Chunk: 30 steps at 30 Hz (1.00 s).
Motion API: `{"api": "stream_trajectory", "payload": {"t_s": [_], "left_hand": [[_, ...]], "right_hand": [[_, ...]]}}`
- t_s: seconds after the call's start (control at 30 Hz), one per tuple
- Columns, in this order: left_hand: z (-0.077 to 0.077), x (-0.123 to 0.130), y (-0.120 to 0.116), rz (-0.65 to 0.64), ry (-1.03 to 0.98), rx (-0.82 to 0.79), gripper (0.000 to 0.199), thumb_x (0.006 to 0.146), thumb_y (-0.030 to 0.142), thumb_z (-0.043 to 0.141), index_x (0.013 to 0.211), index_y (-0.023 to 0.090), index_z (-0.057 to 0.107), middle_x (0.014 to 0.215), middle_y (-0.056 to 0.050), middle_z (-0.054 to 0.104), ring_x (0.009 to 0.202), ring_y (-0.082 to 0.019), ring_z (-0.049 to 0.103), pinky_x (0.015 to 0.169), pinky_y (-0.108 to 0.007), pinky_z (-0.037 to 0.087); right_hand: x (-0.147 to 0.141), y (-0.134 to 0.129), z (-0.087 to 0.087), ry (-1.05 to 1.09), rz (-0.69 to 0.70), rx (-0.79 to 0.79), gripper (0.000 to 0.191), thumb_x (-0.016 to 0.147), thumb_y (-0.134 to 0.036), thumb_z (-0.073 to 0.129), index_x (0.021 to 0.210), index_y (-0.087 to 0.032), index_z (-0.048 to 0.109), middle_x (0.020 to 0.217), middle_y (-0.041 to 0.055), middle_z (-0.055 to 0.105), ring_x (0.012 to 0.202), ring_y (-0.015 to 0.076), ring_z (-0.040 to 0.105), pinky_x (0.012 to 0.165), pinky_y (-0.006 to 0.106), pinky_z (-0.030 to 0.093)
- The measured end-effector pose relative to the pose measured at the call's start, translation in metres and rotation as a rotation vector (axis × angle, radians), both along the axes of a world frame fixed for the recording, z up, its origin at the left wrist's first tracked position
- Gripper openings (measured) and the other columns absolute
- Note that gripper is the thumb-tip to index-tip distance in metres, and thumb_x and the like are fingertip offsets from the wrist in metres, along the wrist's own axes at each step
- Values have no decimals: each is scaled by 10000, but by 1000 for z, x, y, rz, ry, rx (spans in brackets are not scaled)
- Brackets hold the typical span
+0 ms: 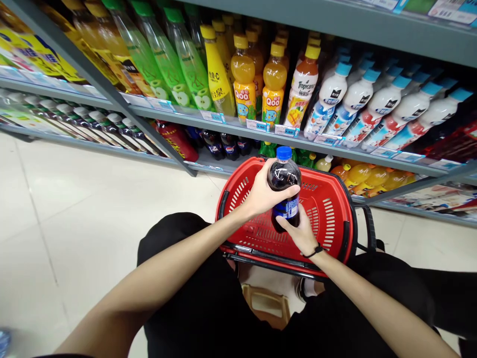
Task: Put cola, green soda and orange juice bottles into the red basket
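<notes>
A dark cola bottle with a blue cap and blue label [285,174] is held upright, slightly tilted, above a red shopping basket [331,191]. Wrapped round the bottle's upper part from the left is my left hand [266,191], its thumb across the front. My right hand [300,229], with a black band at the wrist, grips the bottle low on its right side. Below the bottle, the slotted basket floor shows between my arms; the part behind the hands and bottle is hidden.
Beyond the basket, a grey shelf edge [231,119] runs across with juice bottles [274,89] and white blue-capped bottles [331,94]. Cola bottles [229,146] stand on the lower shelf. The basket's black handle [369,228] sticks out right. My knees flank the basket.
</notes>
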<state>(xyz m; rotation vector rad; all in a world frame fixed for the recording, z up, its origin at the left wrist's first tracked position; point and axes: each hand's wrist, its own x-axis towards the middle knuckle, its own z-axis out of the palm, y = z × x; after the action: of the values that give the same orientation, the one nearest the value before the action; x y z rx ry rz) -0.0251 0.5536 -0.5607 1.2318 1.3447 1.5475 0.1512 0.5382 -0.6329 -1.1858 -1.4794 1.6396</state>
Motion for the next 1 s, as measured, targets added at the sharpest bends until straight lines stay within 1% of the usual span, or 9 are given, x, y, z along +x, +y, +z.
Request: {"api": "stream_trajectory", "payload": {"t_s": [0.17, 0.53, 0.7, 0.87, 1.0], "left_hand": [[1, 0, -1, -9, 0, 8, 759, 673, 596, 936, 1209, 192, 583, 1134, -97, 726, 1073, -288, 726, 1026, -460, 597], [3, 1, -1, -13, -19, -6, 747, 665, 556, 943, 1203, 192, 576, 1131, -97, 725, 1063, -286, 721, 1028, -463, 586], [1, 1, -1, -8, -3, -5, 743, 671, 557, 941, 1211, 193, 582, 1133, -93, 729, 1062, -284, 724, 1025, -463, 588], [-2, 1, -2, 2, -11, 23, 721, 690, 531, 938, 1219, 191, 585, 1118, -84, 728, 1037, -270, 725, 998, -439, 594], [-1, 1, -2, 1, -14, 12, 717, 688, 512, 942, 1216, 186, 583, 1115, -86, 729, 1035, -270, 722, 997, -440, 590]], "right_hand": [[-1, 0, 2, 2, 1, -9, 765, 752, -595, 897, 1338, -205, 595, 1347, 136, 735, 1260, 308, 689, 1170, 521, 503], [-2, -2, 3, 15, -6, -18, 736, 739, -605, 895, 1295, -218, 605, 1286, 125, 762, 1198, 303, 718, 1102, 501, 557], [-2, -3, 3, 29, 1, -5, 706, 754, -611, 883, 1283, -231, 611, 1286, 115, 763, 1201, 300, 718, 1091, 494, 569], [-2, -4, 3, 4, 7, -10, 719, 751, -622, 885, 1284, -221, 616, 1267, 116, 767, 1201, 304, 717, 1100, 498, 559], [-2, -4, 4, 15, 7, -10, 703, 754, -615, 881, 1274, -222, 616, 1252, 116, 773, 1175, 299, 725, 1088, 498, 566]]}}
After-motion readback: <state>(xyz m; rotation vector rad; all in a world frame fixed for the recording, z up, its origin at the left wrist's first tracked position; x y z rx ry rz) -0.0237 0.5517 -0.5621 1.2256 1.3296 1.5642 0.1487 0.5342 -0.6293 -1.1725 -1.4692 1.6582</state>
